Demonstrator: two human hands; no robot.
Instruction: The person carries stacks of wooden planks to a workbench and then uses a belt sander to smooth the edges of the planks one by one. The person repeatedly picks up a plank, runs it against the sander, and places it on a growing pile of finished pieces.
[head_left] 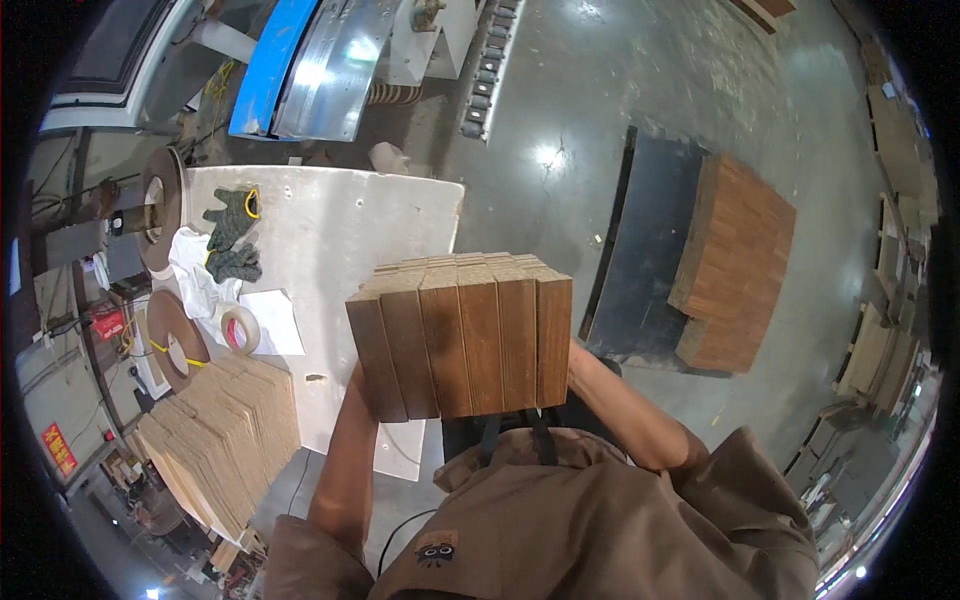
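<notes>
In front of my torso I carry a stack of brown wood-grain boards (460, 345), packed side by side with rough, pale chipboard-like ends at the top. My left hand (366, 392) is at the left side of the stack and my right hand (574, 366) at its right side. Both sets of fingers are hidden by the boards, which are held between the two hands. The stack is off the white table (400, 220), partly in front of its right edge.
A larger pile of similar boards (740, 260) lies beside a dark flat platform (640, 240) on the right. Gloves (234, 225), a tape roll (241, 329) and a stack of tan boards (225, 435) are at left. Beyond stand a blue-edged machine (275, 65) and a roller strip (490, 70).
</notes>
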